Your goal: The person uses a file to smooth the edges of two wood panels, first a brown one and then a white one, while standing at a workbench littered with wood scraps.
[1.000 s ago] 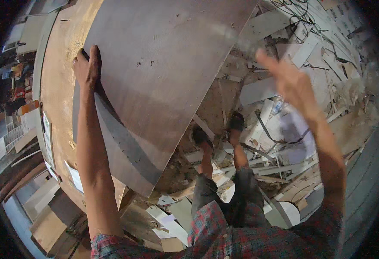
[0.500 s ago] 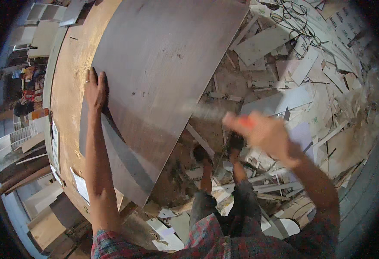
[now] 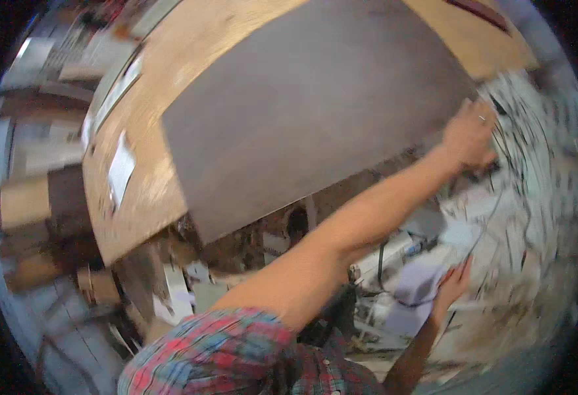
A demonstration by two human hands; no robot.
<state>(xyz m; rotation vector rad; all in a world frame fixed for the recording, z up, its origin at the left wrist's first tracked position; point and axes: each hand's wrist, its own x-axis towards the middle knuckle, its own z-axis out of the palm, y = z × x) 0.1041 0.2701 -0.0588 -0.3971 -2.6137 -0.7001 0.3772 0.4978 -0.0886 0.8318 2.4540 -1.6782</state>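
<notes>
A large grey-brown sheet [image 3: 315,112] lies on the wooden tabletop [image 3: 150,178], its near edge overhanging the front. My left arm reaches across to the right, and my left hand [image 3: 468,137], with a ring on a finger, is at the sheet's right-hand corner. Its fingers are curled; blur hides what is in them, and a dark patch shows just below. Lower down on the right, my right hand [image 3: 455,286] is held away from the sheet with its fingers stretched out. Nothing can be seen in it.
Cables [image 3: 516,151] hang or lie beyond my left hand. White and pale offcuts [image 3: 401,289] litter the floor on the right. A white paper [image 3: 122,168] rests at the table's left, and a dark red strip [image 3: 479,13] lies at the far right. Stacked boards [image 3: 25,201] stand left.
The view has swung round. My left hand has left the sheet's left edge for its right corner. The red-handled tool, blurred in my right hand before, no longer shows there; that hand has dropped lower.
</notes>
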